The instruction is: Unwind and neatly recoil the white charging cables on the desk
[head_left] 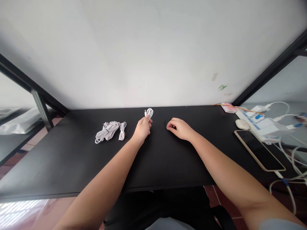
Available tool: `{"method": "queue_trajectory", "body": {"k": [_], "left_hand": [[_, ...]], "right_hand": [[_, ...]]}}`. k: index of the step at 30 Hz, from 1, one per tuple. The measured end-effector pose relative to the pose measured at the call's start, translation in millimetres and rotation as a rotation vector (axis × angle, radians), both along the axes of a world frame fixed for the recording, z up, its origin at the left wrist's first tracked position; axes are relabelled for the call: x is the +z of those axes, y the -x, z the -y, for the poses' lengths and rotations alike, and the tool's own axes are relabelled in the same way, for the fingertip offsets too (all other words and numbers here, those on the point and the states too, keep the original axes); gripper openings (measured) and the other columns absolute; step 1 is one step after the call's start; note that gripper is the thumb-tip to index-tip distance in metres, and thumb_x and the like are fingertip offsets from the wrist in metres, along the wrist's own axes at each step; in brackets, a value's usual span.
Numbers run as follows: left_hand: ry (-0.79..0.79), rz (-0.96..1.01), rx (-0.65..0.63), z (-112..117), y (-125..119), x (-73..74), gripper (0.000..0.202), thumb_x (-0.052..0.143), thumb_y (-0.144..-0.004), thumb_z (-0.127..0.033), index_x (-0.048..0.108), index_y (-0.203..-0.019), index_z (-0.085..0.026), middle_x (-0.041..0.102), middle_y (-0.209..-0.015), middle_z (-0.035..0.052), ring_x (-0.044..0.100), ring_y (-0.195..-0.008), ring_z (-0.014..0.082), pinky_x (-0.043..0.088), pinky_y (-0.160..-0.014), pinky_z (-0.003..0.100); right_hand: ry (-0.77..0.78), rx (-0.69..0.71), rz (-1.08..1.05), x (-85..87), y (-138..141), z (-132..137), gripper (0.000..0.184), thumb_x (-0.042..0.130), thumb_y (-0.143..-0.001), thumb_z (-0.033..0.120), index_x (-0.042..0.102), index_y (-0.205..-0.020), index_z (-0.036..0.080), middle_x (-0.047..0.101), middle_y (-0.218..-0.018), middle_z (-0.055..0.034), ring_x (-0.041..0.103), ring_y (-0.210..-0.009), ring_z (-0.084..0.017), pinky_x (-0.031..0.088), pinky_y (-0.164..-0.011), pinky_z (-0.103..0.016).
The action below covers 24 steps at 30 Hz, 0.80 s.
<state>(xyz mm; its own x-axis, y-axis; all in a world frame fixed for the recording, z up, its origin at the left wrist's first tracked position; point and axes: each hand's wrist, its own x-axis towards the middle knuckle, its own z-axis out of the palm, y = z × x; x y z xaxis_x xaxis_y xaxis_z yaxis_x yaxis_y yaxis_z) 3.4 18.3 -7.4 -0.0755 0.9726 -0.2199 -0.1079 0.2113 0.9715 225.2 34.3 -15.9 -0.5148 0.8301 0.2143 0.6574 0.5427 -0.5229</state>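
A coiled white USB cable [149, 113] is held in my left hand [143, 127], its loops and a plug showing above the closed fingers. To the right, my right hand [178, 127] is low over the black table [158, 159] with thumb and fingertips pinched together. Beside those fingertips is a thin dark strand [165, 123], hard to make out against the black surface; whether the pinch grips it is unclear. Left of my left hand lies a small bundled white cable [122, 131] with a reddish tie. Next to it is a pile of white cables [107, 131] with dark ties.
On the right lie a phone [260, 150] with a cable plugged in, a white rounded case [242, 124] and a power strip [251, 119] full of chargers. Loose white cables hang at the right edge. A pale wall [144, 64] closes the table's back.
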Motion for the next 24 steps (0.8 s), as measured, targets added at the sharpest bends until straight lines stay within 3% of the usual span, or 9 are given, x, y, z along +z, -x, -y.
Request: {"method": "queue_trajectory", "body": {"k": [3,9,18,24], "left_hand": [[-0.035,-0.048,-0.056,0,-2,-5.9,0.040,0.052,-0.092,-0.057,0.044,-0.077,-0.021,0.033,-0.058,-0.0081,0.029,-0.041,0.0054,0.025,-0.037,0.019],[-0.082,-0.145,-0.141,1,-1,-8.1,0.041,0.052,-0.095,-0.056,0.044,-0.078,-0.021,0.049,-0.061,-0.0043,0.045,-0.041,0.0075,0.036,-0.035,0.020],[-0.119,-0.160,-0.204,2,0,-9.5,0.027,0.062,-0.091,-0.038,0.042,-0.081,-0.022,0.039,-0.060,-0.0090,0.037,-0.038,0.0048,0.036,-0.035,0.019],[-0.081,-0.270,-0.173,0,3,-12.8,0.032,0.061,-0.088,-0.038,0.041,-0.069,-0.021,0.039,-0.051,-0.0073,0.040,-0.038,0.0076,0.034,-0.037,0.021]], "right_hand": [[-0.011,-0.052,-0.025,-0.7,-1,1,0.007,0.063,-0.091,0.025,0.069,-0.092,0.022,0.062,-0.094,-0.0056,0.062,-0.084,-0.019,0.051,-0.079,-0.036],[-0.107,-0.114,0.018,-9.1,-7,-6,0.031,0.056,-0.095,0.021,0.070,-0.122,0.028,0.062,-0.116,-0.0097,0.057,-0.109,-0.027,0.047,-0.100,-0.047],[-0.127,-0.073,0.068,-14.6,-6,-11,0.033,0.050,-0.096,0.014,0.075,-0.114,0.025,0.068,-0.113,-0.0080,0.057,-0.099,-0.026,0.049,-0.097,-0.048],[-0.104,-0.087,0.005,-13.7,-9,-12,0.041,0.045,-0.092,0.003,0.074,-0.111,0.024,0.068,-0.111,-0.0065,0.060,-0.105,-0.024,0.050,-0.098,-0.044]]}}
